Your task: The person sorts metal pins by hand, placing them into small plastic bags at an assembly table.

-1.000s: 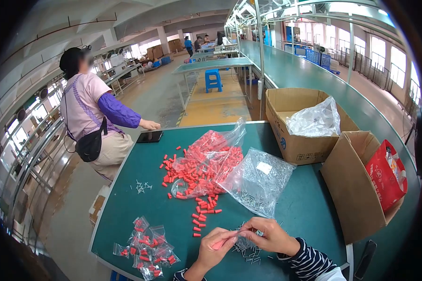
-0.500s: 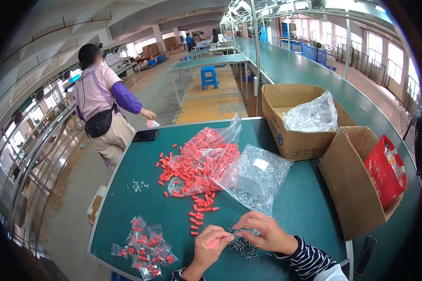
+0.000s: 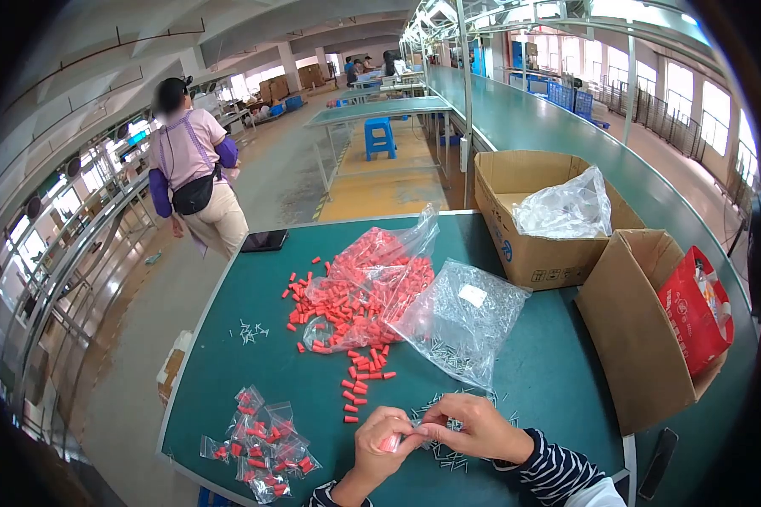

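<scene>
My left hand (image 3: 382,446) is closed round a small clear bag with red pieces in it (image 3: 390,443). The fingers of my right hand (image 3: 472,427) pinch together at the bag's edge, touching my left fingertips. Loose screws (image 3: 450,457) lie under and around my right hand. Beyond my hands sit a clear bag of screws (image 3: 469,317) and an open bag of red caps (image 3: 372,283), with loose red caps (image 3: 360,389) spilling toward me. Several small filled bags (image 3: 266,444) are piled at the left.
A few screws (image 3: 249,331) and a black phone (image 3: 265,241) lie on the green table (image 3: 313,389). Cardboard boxes (image 3: 554,272) (image 3: 621,338) and a red bag (image 3: 693,313) stand at the right. A person (image 3: 190,165) is beyond the table's left edge.
My right fingers have come closer to my left hand at the small bag. The person at the left has turned and lowered the arm that was stretched toward the table.
</scene>
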A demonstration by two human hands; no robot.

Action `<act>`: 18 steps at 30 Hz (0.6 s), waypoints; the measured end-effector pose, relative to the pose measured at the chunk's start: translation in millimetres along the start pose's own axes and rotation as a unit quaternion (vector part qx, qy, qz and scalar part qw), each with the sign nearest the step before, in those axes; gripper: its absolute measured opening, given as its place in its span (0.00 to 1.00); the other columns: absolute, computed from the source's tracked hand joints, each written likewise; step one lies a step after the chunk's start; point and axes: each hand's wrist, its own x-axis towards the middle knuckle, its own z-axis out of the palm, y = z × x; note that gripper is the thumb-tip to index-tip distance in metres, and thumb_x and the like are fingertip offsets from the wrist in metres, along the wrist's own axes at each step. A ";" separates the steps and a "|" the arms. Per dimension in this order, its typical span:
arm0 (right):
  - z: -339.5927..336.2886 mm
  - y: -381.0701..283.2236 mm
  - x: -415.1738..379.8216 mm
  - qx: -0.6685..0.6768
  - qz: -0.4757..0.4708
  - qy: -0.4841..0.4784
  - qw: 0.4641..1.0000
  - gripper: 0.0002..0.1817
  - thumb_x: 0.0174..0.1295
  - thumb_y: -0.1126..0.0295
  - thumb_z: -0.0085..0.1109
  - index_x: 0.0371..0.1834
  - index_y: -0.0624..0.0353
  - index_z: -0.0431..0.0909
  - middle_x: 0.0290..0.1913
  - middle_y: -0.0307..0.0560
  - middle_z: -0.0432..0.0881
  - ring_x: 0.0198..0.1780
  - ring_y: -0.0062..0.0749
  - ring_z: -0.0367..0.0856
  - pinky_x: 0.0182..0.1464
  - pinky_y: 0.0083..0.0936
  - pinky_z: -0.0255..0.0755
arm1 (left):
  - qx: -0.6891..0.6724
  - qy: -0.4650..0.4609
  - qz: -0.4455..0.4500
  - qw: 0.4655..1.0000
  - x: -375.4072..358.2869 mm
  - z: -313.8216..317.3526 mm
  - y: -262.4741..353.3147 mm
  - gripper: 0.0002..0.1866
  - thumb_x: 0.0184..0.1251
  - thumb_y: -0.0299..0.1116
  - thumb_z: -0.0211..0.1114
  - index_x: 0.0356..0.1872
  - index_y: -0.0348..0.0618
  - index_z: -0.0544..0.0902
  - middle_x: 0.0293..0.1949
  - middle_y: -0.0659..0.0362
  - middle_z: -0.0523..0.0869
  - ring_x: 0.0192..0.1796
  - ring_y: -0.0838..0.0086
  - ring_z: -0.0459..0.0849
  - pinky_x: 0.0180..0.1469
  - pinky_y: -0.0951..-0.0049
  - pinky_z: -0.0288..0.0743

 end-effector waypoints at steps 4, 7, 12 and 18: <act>3.3 4.1 -1.2 0.003 -0.015 0.008 1.000 0.08 0.61 0.68 0.66 0.36 0.62 0.82 0.31 0.50 0.83 0.32 0.42 0.84 0.34 0.33 0.76 | 0.014 -0.015 -0.001 1.000 -1.2 3.5 1.7 0.12 0.46 0.22 0.80 0.29 0.43 0.85 0.34 0.58 0.83 0.35 0.73 0.83 0.38 0.75 0.77; 1.4 4.0 -1.1 -0.013 -0.023 0.021 0.999 0.07 0.60 0.70 0.66 0.36 0.62 0.82 0.32 0.50 0.83 0.32 0.43 0.83 0.34 0.34 0.75 | 0.021 -0.032 -0.019 0.999 0.8 3.6 2.1 0.10 0.49 0.21 0.78 0.31 0.42 0.85 0.35 0.58 0.84 0.36 0.73 0.83 0.39 0.75 0.77; 2.2 9.1 0.9 -0.086 -0.069 0.056 0.992 0.06 0.57 0.72 0.66 0.35 0.60 0.82 0.30 0.48 0.81 0.32 0.45 0.81 0.34 0.36 0.73 | -0.041 -0.054 -0.074 0.995 3.8 1.4 1.1 0.08 0.56 0.22 0.74 0.36 0.37 0.87 0.37 0.56 0.85 0.38 0.72 0.84 0.41 0.75 0.78; 7.3 7.6 -0.8 -0.154 -0.100 0.023 0.983 0.05 0.55 0.72 0.66 0.34 0.56 0.81 0.29 0.45 0.78 0.32 0.43 0.78 0.35 0.36 0.69 | -0.028 -0.059 -0.090 0.994 0.3 2.3 -11.0 0.07 0.57 0.23 0.73 0.36 0.35 0.87 0.35 0.55 0.86 0.38 0.71 0.86 0.42 0.74 0.78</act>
